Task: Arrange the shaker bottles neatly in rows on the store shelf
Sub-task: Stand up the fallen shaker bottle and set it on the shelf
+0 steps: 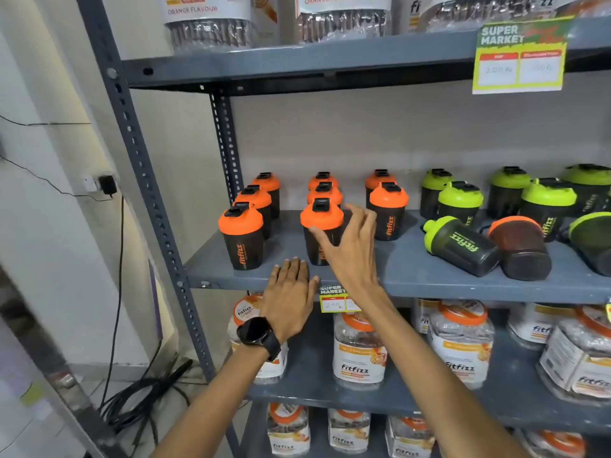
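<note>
Black shaker bottles with orange lids stand in rows on the left of the grey middle shelf (pixel 406 272). My right hand (pixel 347 246) is open, fingers spread, just right of the front middle orange-lid bottle (pixel 321 223), thumb near its body. My left hand (pixel 289 294) rests flat and open on the shelf's front edge, a black watch on its wrist. Another front orange-lid bottle (pixel 243 239) stands to the left. Green-lid bottles stand at the right; one green-lid bottle (pixel 459 242) and one orange-lid bottle (pixel 520 247) lie on their sides.
A third fallen green-lid bottle (pixel 591 242) lies at the far right. Price tags hang on the shelf edges (pixel 334 300). Plastic jars fill the shelves above and below. The rack's upright post (pixel 145 180) stands at left, with cables on the floor beside it.
</note>
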`<control>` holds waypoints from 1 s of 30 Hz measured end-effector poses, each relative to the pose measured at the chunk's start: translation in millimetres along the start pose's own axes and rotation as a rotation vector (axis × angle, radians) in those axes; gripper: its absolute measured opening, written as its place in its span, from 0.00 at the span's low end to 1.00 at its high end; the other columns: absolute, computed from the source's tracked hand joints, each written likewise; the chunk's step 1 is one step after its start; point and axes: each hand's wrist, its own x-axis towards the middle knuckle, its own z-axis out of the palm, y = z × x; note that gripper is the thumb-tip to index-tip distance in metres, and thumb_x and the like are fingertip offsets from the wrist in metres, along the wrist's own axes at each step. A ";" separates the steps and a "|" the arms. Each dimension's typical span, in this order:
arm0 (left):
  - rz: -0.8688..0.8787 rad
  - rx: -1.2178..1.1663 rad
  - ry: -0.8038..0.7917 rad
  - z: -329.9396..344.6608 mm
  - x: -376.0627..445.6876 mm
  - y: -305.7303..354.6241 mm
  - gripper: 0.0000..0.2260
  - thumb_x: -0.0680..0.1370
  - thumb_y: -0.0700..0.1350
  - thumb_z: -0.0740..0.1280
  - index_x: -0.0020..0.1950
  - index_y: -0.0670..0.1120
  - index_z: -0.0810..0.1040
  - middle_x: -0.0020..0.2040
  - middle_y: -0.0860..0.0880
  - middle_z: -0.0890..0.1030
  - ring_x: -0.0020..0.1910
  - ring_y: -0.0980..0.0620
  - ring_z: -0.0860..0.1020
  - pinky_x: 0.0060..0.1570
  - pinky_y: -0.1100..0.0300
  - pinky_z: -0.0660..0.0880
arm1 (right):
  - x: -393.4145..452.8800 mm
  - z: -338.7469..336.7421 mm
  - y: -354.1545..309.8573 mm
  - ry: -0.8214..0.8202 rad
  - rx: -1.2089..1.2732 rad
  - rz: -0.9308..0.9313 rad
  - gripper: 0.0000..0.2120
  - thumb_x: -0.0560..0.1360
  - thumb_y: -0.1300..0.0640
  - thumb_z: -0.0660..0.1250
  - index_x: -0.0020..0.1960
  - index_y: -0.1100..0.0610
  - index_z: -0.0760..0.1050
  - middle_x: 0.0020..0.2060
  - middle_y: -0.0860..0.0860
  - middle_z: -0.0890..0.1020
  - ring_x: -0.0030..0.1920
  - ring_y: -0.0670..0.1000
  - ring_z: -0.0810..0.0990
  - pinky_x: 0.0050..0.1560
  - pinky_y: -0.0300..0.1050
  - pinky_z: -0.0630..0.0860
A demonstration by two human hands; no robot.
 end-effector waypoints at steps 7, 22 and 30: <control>0.074 0.019 0.079 7.9 -13.3 53.5 0.25 0.84 0.53 0.47 0.78 0.42 0.60 0.78 0.40 0.62 0.78 0.43 0.60 0.78 0.47 0.54 | 3.7 -70.0 46.8 -0.074 -0.311 -0.060 0.19 0.75 0.52 0.70 0.61 0.60 0.72 0.55 0.58 0.73 0.58 0.60 0.74 0.55 0.52 0.74; -0.102 -0.018 0.055 8.9 -15.0 94.1 0.25 0.85 0.52 0.46 0.78 0.40 0.59 0.78 0.39 0.63 0.78 0.42 0.59 0.78 0.48 0.54 | 31.5 -80.7 45.0 -0.367 0.178 0.253 0.35 0.69 0.48 0.78 0.68 0.61 0.68 0.61 0.58 0.78 0.62 0.57 0.78 0.62 0.52 0.76; -0.143 -0.007 -0.023 -3.5 -3.9 30.1 0.24 0.84 0.53 0.45 0.71 0.41 0.66 0.72 0.40 0.71 0.73 0.41 0.66 0.75 0.46 0.59 | 40.7 -25.0 13.3 -0.348 0.247 0.294 0.44 0.66 0.57 0.80 0.74 0.61 0.59 0.68 0.60 0.73 0.68 0.61 0.72 0.63 0.51 0.71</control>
